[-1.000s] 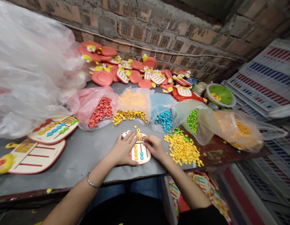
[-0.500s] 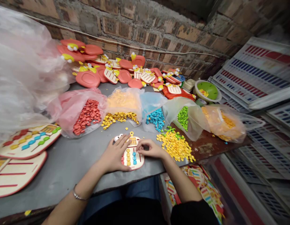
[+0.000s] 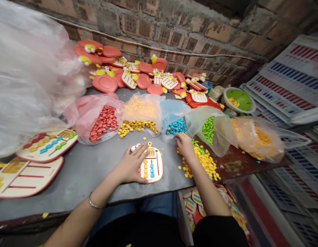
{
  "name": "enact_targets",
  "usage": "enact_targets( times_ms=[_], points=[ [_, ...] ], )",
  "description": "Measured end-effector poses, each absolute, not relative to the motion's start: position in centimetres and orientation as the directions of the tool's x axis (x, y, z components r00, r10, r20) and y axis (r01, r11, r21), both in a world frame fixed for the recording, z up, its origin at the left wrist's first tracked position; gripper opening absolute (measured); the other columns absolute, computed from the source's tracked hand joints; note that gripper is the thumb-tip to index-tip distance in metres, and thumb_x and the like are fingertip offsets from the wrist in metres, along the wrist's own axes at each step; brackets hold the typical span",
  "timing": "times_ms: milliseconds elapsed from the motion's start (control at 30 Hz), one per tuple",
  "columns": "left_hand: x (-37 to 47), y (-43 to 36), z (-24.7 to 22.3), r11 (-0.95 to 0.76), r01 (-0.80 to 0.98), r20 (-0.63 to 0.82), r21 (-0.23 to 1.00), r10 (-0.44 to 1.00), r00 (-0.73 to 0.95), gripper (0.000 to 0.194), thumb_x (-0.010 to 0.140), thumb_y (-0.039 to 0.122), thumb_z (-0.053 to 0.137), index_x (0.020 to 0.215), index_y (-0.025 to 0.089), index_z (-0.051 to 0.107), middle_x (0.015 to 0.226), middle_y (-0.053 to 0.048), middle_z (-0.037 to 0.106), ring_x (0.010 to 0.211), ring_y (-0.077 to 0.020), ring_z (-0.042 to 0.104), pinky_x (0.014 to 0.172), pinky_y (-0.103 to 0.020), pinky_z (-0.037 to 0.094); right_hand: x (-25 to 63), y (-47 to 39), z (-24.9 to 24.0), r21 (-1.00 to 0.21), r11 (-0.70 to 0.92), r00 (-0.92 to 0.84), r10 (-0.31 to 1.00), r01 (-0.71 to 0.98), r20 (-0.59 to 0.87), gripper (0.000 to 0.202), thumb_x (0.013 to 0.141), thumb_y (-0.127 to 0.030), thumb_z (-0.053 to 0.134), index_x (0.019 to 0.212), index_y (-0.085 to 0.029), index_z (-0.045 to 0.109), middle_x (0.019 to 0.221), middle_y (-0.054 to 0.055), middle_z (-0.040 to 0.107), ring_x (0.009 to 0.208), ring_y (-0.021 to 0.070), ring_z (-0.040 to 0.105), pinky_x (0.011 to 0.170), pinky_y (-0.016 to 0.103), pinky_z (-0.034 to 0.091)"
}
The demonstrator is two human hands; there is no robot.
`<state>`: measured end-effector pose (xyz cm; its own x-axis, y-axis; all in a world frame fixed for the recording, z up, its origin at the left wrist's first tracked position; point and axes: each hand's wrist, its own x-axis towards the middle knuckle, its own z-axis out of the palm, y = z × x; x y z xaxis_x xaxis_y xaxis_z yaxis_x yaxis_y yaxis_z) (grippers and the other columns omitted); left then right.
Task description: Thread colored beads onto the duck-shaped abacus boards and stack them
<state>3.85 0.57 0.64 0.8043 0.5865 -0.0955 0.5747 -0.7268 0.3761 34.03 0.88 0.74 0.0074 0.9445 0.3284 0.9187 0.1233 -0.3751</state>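
Observation:
A cream toy counting board (image 3: 158, 159) with a red rim, white eyes and a yellow loop lies on the grey table. Red, yellow and blue beads (image 3: 152, 170) sit in columns on it; the red line at its right bears no bead. My left hand (image 3: 134, 163) lies flat over the board's left side, fingers stretched, covering part of the red column. Off to the right, my right hand (image 3: 185, 145) is bent with fingertips together by the mouth of the bag of blue beads (image 3: 176, 126). Whatever may be between those fingertips is hidden.
Bags of red beads (image 3: 104, 123), gold beads (image 3: 138, 126) and green beads (image 3: 208, 130) line the table. A loose yellow bead pile (image 3: 203, 161) lies beside my right forearm. Boards (image 3: 47, 145) overlap at left; red toy bodies (image 3: 106, 83) are heaped by the wall.
My right hand has left the board and moved right and away from me, to the blue bead bag. My left hand stays on the board. The view has shifted slightly.

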Motion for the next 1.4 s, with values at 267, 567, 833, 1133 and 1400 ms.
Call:
enact_targets(
  times_ms=[267,567,833,1133,1400],
  points=[
    [3.8,0.5,0.6,-0.723,0.582,-0.104,0.372,0.591,0.800,0.110,0.062,0.078,0.061,0.150,0.022,0.026,0.161,-0.011,0.013,0.146,-0.0357,0.012,0.116,-0.056,-0.001,26.9,-2.4,0.3,-0.575,0.417,-0.224,0.899,0.704,0.377,0.019,0.093,-0.016,0.047,0.095,-0.021,0.065,0.101,0.008,0.066,0.094,0.0215,0.063,0.084,0.035,0.052],
    [4.0,0.4,0.5,-0.739,0.579,-0.070,0.343,0.595,0.801,0.109,0.063,0.078,0.062,0.149,0.019,0.030,0.160,-0.014,0.016,0.145,-0.0369,0.015,0.115,-0.056,0.003,26.3,-3.2,-0.6,-0.427,0.408,-0.263,0.895,0.807,0.360,0.018,0.094,-0.016,0.051,0.091,-0.019,0.068,0.093,0.010,0.068,0.090,0.0234,0.057,0.081,0.038,0.050],
    [4.1,0.3,0.5,-0.741,0.593,-0.079,0.314,0.602,0.794,0.111,0.062,0.078,0.061,0.150,0.018,0.028,0.160,-0.014,0.017,0.145,-0.0363,0.015,0.113,-0.054,0.010,26.5,-3.8,-0.2,-0.589,0.452,-0.337,0.892,0.670,0.302,0.015,0.094,-0.017,0.051,0.099,-0.019,0.064,0.088,0.007,0.068,0.083,0.0200,0.059,0.076,0.033,0.049],
    [4.0,0.6,0.2,-0.732,0.589,-0.074,0.343,0.604,0.794,0.121,0.061,0.078,0.062,0.154,0.018,0.014,0.158,-0.015,0.021,0.144,-0.0366,0.018,0.113,-0.053,0.011,26.8,-2.8,1.0,-0.825,0.312,-0.357,0.923,0.471,0.145,0.016,0.089,-0.032,0.062,0.093,-0.018,0.066,0.086,0.005,0.069,0.079,0.0174,0.063,0.075,0.030,0.049],
    [3.8,0.5,0.2,-0.740,0.570,-0.052,0.359,0.593,0.803,0.121,0.061,0.075,0.066,0.154,0.023,0.008,0.159,-0.014,0.019,0.145,-0.0380,0.016,0.112,-0.057,0.012,24.8,1.9,0.4,-0.508,0.227,-0.175,0.973,0.831,0.148,0.006,0.082,-0.020,0.069,0.087,-0.016,0.068,0.090,0.007,0.068,0.091,0.0217,0.059,0.082,0.032,0.044]
  ],
)
